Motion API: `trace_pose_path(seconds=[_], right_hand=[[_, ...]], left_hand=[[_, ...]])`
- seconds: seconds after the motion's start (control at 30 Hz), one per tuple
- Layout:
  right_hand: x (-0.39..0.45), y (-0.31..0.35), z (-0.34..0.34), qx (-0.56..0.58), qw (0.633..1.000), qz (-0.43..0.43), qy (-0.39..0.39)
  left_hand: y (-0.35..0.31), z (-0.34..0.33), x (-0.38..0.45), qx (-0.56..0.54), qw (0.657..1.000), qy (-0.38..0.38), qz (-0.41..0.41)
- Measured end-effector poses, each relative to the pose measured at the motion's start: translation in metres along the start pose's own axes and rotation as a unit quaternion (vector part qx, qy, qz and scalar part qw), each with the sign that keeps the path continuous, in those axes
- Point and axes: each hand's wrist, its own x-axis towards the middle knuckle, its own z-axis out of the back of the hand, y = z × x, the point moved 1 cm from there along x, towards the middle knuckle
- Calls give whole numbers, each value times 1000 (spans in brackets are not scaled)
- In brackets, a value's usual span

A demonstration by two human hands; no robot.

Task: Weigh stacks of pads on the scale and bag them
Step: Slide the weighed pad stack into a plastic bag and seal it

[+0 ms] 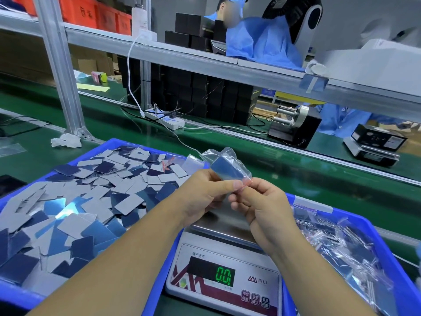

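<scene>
- Head view, writing: the scale (224,273) sits low in the middle, its green display reading 0.0, with "电子天平" printed above the display and a triangle logo to the right of it. Three small red buttons at its lower right carry characters too small to read. Orange bins (91,13) on the upper shelf bear black characters I cannot make out.
- Head view, hands: both forearms reach in from the bottom edge and meet above the scale's steel platter. The left hand (205,192) pinches the lower end of a clear plastic bag (224,166) between thumb and curled fingers. The right hand (262,206) pinches the same end just beside it, fingers curled in. The bag tilts up and away, with a stack of blue pads (224,173) inside.
- Head view, edges and room: a blue tray (118,142) heaped with loose grey and blue pads lies left of the scale, its wall touching or just beside it. A second blue tray (373,226) of bagged pads lies right. Beyond runs a green conveyor belt (284,165), with an aluminium post (61,71) standing far left.
</scene>
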Motion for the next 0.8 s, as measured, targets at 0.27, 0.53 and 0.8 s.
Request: trace_pose_path(seconds=[0.27, 0.53, 0.8], right_hand=[[2, 0, -1, -52, 998, -19, -9], [8, 7, 13, -205, 962, 122, -132], [11, 6, 19, -302, 935, 141, -120]], left_hand=[[5, -1, 0, 5, 999, -30, -34], [0, -1, -2, 22, 1000, -11, -3], [0, 0, 0, 120, 985, -86, -93]])
